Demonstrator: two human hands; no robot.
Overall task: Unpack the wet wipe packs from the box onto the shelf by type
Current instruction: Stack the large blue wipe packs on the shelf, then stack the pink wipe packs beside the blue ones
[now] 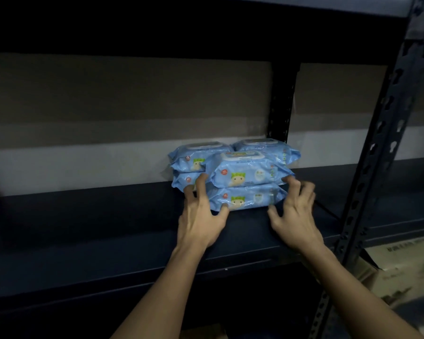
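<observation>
a: where are the wet wipe packs?
b: blue packs (245,176) sit stacked on the dark shelf (108,216), more behind them.
a: the hands?
b: left hand (201,216) with fingers spread at the front stack's left end; right hand (295,211) spread at its right end, fingertips touching.

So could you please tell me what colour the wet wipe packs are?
Light blue, white lids, on the wet wipe packs; head view.
</observation>
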